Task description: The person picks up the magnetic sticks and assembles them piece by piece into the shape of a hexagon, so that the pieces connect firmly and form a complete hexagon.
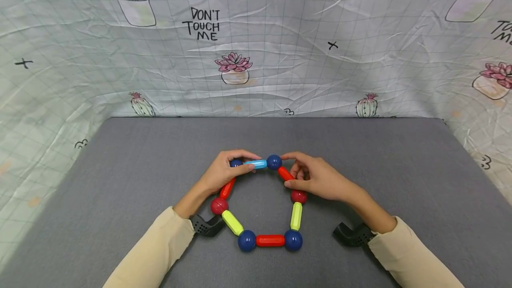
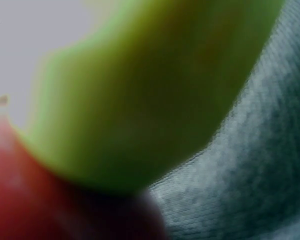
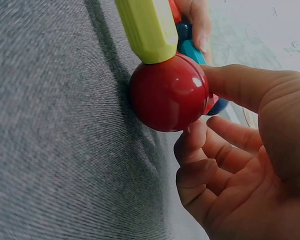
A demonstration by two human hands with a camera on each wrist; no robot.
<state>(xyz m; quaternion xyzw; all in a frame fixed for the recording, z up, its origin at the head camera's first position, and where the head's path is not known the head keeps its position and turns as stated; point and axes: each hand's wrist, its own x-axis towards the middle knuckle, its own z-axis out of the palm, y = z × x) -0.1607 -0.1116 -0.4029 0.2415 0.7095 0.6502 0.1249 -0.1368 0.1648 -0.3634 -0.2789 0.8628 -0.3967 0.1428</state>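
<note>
A closed ring of coloured rods and balls lies on the grey table. At its far side my left hand (image 1: 222, 171) pinches a light blue rod (image 1: 259, 164) between thumb and index finger, partly covering a blue ball (image 1: 236, 162). My right hand (image 1: 322, 179) holds the red rod (image 1: 285, 173) at the ring's far right, index fingertip by another blue ball (image 1: 274, 162). Below that hand, a red ball (image 3: 167, 95) joins a yellow-green rod (image 3: 149, 30). The left wrist view is blurred, filled by a yellow-green rod (image 2: 130, 100) above a red ball (image 2: 55, 210).
Nearest me, a red rod (image 1: 270, 241) links two blue balls. The grey tabletop (image 1: 152, 146) ends at a printed cloth backdrop (image 1: 280, 79), which also hangs on both sides. Black wrist cameras sit on both wrists, the left one (image 1: 208, 226) close to the ring.
</note>
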